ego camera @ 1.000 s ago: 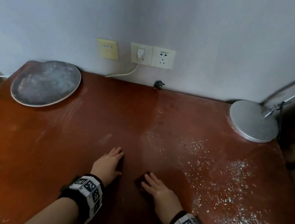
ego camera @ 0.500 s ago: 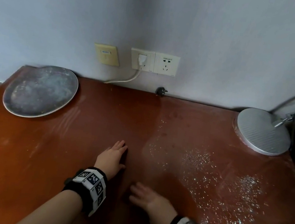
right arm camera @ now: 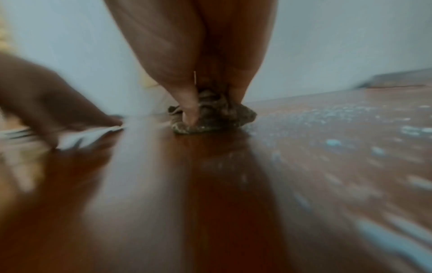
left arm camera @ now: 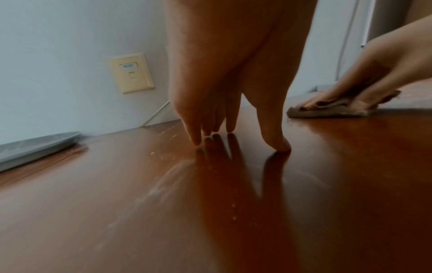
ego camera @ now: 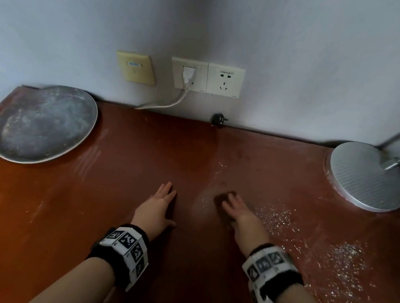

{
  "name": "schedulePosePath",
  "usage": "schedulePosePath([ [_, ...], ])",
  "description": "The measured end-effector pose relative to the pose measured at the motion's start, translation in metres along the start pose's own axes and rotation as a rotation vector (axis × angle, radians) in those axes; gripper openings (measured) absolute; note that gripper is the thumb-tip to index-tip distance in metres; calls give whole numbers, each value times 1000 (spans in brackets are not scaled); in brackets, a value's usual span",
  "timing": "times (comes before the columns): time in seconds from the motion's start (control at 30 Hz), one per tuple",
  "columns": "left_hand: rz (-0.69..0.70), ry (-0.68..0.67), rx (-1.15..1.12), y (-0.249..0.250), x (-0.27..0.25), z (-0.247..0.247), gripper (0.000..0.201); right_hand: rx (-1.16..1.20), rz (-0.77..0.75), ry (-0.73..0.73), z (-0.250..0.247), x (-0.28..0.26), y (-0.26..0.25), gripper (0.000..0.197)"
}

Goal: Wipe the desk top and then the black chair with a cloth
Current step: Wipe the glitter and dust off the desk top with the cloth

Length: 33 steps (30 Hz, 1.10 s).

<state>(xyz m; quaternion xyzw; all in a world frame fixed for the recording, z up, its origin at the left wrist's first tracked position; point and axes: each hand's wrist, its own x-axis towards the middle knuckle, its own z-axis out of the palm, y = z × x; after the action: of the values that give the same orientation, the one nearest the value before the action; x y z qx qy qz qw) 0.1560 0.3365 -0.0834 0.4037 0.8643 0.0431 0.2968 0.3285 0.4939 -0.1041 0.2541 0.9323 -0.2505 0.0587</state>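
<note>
The red-brown desk top point(ego camera: 107, 215) fills the head view. My left hand point(ego camera: 160, 205) rests on it near the middle, fingers straight, fingertips point(left arm camera: 196, 142) touching the wood. To its right my right hand point(ego camera: 233, 207) presses a small dark, bunched cloth point(ego camera: 220, 200) onto the desk. The thumb and fingers pinch the cloth's point(right arm camera: 210, 118) folds, and it point(left arm camera: 327, 112) lies flat against the wood. White crumbs and powder point(ego camera: 348, 262) cover the desk's right side, starting just right of the cloth. The black chair is not in view.
A dusty grey plate point(ego camera: 43, 124) lies at the back left. A round silver lamp base point(ego camera: 367, 177) stands at the back right. Wall sockets point(ego camera: 206, 77) with a white cable sit above the desk's rear edge, and a loose black plug point(ego camera: 218, 120) lies there.
My right hand has slid the cloth away from me and to the right, up to the edge of the white crumbs. The left hand has stayed in place.
</note>
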Motion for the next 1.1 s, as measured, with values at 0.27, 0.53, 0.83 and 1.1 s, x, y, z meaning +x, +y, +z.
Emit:
schedulePosePath([
  [0.27, 32, -40, 22, -8, 15, -10, 98, -50, -408, -64, 19, 1, -51, 62],
  [0.53, 57, -103, -44, -17, 19, -17, 105, -73, 144, -18, -19, 60, -20, 73],
  [0.83, 87, -63, -73, 1, 58, -38, 105, 70, -27, -32, -30, 97, 13, 57],
  [1.1, 95, -70, -95, 16, 86, -35, 104, 4, -258, -177, -9, 85, -9, 60],
])
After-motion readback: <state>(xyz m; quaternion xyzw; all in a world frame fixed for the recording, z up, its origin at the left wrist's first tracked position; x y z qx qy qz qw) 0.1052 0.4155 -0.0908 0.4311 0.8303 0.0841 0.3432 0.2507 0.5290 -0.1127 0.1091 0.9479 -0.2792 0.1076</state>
